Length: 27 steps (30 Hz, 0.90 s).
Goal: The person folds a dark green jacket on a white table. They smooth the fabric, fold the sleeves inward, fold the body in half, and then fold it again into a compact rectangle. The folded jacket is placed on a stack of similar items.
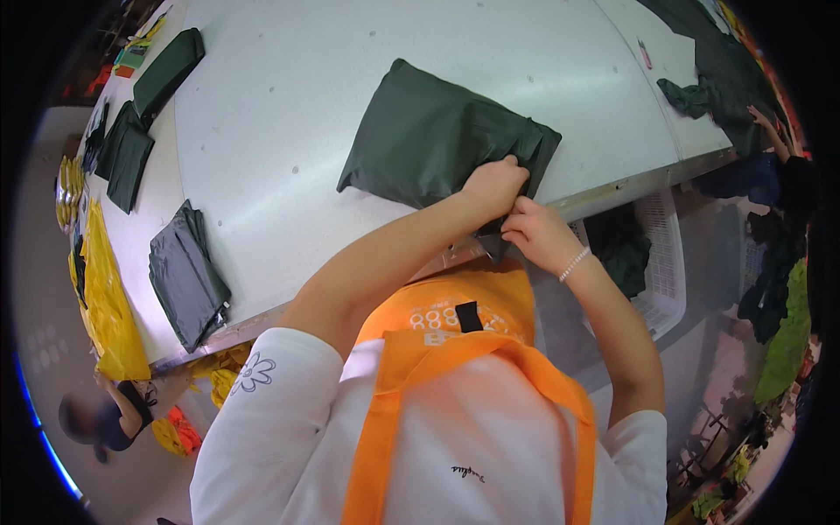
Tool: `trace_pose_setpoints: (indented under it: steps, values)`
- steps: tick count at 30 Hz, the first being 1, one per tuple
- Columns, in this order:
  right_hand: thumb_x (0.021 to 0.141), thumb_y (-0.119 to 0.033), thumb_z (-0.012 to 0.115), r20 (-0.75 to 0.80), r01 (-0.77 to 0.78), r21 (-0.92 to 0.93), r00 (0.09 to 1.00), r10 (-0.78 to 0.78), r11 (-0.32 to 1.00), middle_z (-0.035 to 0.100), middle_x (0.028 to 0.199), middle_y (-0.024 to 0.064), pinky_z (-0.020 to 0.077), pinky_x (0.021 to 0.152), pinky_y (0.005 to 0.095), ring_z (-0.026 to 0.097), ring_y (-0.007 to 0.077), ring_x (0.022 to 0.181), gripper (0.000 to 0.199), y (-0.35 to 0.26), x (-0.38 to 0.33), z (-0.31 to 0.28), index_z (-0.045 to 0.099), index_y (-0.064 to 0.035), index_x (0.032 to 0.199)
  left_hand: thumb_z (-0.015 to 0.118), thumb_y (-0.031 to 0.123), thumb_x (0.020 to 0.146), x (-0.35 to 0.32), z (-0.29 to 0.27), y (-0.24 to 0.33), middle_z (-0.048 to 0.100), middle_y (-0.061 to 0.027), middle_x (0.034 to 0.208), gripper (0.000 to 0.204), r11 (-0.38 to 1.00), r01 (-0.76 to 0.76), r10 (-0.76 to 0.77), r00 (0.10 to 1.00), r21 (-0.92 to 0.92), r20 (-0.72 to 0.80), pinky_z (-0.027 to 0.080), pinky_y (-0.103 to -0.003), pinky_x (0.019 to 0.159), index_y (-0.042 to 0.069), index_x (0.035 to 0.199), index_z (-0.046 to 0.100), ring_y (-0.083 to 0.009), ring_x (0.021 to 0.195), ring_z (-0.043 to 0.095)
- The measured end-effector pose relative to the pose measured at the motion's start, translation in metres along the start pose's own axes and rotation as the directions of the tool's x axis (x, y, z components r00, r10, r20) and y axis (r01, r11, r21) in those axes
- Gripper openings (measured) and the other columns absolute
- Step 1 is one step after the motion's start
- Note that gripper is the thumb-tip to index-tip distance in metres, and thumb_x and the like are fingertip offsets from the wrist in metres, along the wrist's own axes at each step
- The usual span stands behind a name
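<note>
Here, dark green garment's (437, 140) near edge pinched in both hands' fingers (507, 171).

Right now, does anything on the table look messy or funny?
Mostly tidy. The dark folded cloth lies crooked at the table edge, where both hands, left hand and right hand, pinch its corner. A crumpled dark cloth sits unfolded at the far right.

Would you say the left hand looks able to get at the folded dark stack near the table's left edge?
Probably yes: the left hand grips the dark green garment, yet bare table lies between it and the folded dark stack.
</note>
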State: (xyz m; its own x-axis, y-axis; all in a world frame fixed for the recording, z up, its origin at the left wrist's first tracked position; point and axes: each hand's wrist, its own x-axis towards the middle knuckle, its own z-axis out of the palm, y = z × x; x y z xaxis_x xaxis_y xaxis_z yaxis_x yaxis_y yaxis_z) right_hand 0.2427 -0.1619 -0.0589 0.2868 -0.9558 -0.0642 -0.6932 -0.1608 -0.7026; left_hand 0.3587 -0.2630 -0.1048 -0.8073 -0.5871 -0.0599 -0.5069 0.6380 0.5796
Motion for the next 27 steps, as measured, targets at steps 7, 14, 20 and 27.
trace_pose_setpoints:
  steps: [7, 14, 20, 27]
  values:
    - [0.082, -0.01, 0.059, -0.658, -0.235, -0.067, 0.741, 0.134, 0.97, 0.055, 0.091, 0.0142, 0.0471, 0.072, 0.0403, 0.056, 0.0344, 0.084, 0.037, 0.018, 0.016, 0.012, 0.05, -0.0079, 0.118, 0.059, 0.043, 0.08, 0.008, -0.067, -0.029, 0.046, -0.0087, 0.133, 0.049, 0.907, -0.152, 0.288, 0.904, 0.392, -0.315, 0.026, -0.051, 0.104, 0.017, 0.122, 0.054, -0.03, 0.126, 0.038]
    - [0.083, -0.018, 0.06, -0.389, -0.419, 0.178, 0.802, 0.454, 0.891, 0.063, 0.092, 0.0191, 0.049, 0.074, 0.0426, 0.06, 0.0384, 0.086, 0.027, 0.015, 0.045, 0.029, 0.061, -0.0039, 0.107, 0.051, 0.056, 0.083, -0.075, -0.035, -0.023, 0.034, -0.0106, 0.144, 0.068, 0.864, 0.24, -0.145, 0.96, 0.443, -0.239, 0.017, -0.059, 0.105, 0.019, 0.138, 0.039, -0.0318, 0.131, 0.03]
    - [0.085, -0.015, 0.057, -0.402, -0.274, 0.099, 0.868, 0.29, 0.957, 0.065, 0.087, 0.0153, 0.0501, 0.068, 0.0408, 0.062, 0.0343, 0.078, 0.018, -0.01, 0.078, 0.047, 0.065, -0.0063, 0.098, 0.054, 0.037, 0.086, -0.079, -0.042, -0.041, 0.039, -0.0123, 0.139, 0.047, 0.914, 0.239, -0.118, 0.93, 0.327, -0.348, 0.028, -0.054, 0.102, 0.013, 0.127, 0.053, -0.0341, 0.126, 0.037]
    - [0.082, -0.012, 0.055, -0.302, -0.05, -0.253, 0.953, -0.03, 0.966, 0.06, 0.07, 0.0111, 0.0484, 0.054, 0.0413, 0.06, 0.032, 0.062, 0.009, -0.035, 0.103, 0.061, 0.061, -0.0052, 0.082, 0.056, 0.03, 0.081, -0.065, -0.047, -0.079, 0.034, -0.0261, 0.14, 0.032, 0.938, 0.258, -0.265, 0.964, 0.23, -0.002, 0.034, -0.052, 0.099, 0.007, 0.102, 0.064, -0.0387, 0.125, 0.038]
